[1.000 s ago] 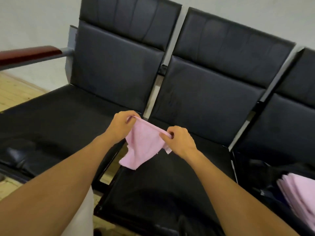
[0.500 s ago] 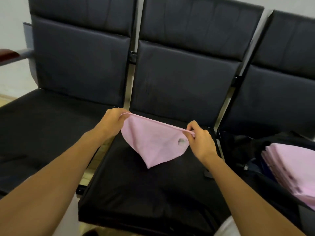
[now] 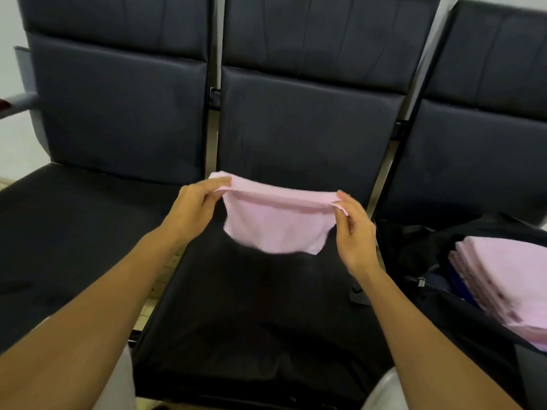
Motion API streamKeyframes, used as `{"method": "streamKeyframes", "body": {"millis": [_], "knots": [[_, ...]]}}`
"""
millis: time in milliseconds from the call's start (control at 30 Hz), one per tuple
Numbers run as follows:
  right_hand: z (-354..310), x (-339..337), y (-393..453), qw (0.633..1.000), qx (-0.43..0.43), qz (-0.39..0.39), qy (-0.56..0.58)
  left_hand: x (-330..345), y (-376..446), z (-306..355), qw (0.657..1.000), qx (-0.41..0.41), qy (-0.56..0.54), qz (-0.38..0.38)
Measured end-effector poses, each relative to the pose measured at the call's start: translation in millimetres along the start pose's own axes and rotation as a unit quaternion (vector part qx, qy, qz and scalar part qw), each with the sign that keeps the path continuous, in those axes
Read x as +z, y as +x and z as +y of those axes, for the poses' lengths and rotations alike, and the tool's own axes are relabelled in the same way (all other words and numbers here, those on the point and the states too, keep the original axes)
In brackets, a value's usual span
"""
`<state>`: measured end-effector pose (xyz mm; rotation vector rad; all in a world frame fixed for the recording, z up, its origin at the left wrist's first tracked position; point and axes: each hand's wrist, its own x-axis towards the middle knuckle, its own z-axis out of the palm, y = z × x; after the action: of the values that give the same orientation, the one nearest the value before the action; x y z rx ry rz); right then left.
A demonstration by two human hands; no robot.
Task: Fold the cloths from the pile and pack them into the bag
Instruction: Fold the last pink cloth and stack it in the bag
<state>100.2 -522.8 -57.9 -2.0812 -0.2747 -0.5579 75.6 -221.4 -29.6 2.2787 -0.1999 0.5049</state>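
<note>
While each hand pinches one top corner, the pink cloth hangs stretched between them in the air above the middle seat of a row of black padded chairs. The left hand has its grip on the cloth's left corner, thumb and fingers closed flat on the fabric, with a small tip of pink poking out beyond the fingertips. The right hand holds the right corner between thumb and forefinger, while its other fingers hang loosely curled below. The top edge runs taut from hand to hand, sloping slightly down toward the right, and appears doubled over into a narrow band. Below it the cloth sags in a rounded shape, its lower edge clear of the seat cushion. Both forearms reach in from the bottom of the view, and pale clothing shows at the lower edge near each arm. To the right, on the neighbouring seat, a dark bag lies open, and a stack of folded pink cloths rests in or on it; which of the two cannot be told. The left seat stands beside the middle one, with a grey armrest at its far left edge against a pale wall.
</note>
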Motion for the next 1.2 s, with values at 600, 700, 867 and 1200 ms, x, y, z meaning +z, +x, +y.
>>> {"method": "streamKeyframes", "body": {"millis": [600,700,867,1200], "knots": [[31.9,-16.5,-26.2,0.919,0.156,-0.356,-0.073,5.3,-35.8,-51.1,0.917,-0.125,0.028,-0.377],[27.2,-20.2,-28.2,0.904,0.16,-0.387,-0.083,-2.1,-37.7,-41.3,0.889,-0.165,0.02,-0.426],[19.0,-15.8,-28.4,0.903,0.23,-0.362,-0.032,-4.3,-38.1,-27.1,0.85,-0.254,-0.06,-0.458],[-0.5,-13.0,-2.9,1.0,0.003,0.021,-0.005,21.8,-6.0,-16.7,0.995,0.102,0.015,0.01]]}}
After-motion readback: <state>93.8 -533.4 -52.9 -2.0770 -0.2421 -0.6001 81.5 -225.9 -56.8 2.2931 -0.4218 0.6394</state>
